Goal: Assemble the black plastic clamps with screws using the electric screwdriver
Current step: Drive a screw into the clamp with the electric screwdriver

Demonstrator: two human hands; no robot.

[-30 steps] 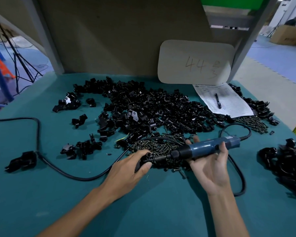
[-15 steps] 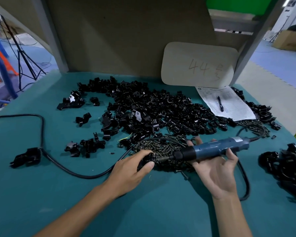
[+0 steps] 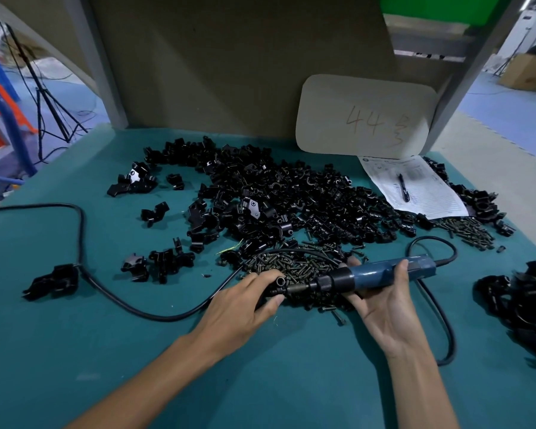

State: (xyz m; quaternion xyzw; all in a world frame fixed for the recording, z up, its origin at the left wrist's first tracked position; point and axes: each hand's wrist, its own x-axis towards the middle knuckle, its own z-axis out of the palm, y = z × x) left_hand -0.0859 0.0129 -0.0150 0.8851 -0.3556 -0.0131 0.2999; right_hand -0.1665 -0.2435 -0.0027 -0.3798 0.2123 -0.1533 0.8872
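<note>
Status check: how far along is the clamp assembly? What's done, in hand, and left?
Done: the blurred black heap at the right edge may be finished clamps; I cannot confirm. In hand: the left hand grips a clamp while the right hand holds the electric screwdriver, bit at it. Left: most of it, the large pile of loose clamp parts and the screw pile.

One electric screwdriver (image 3: 381, 275), one pen (image 3: 403, 187) and one paper sheet (image 3: 430, 196) are showing; clamps (image 3: 307, 196) and screws (image 3: 291, 267) are lying beyond counting.
</note>
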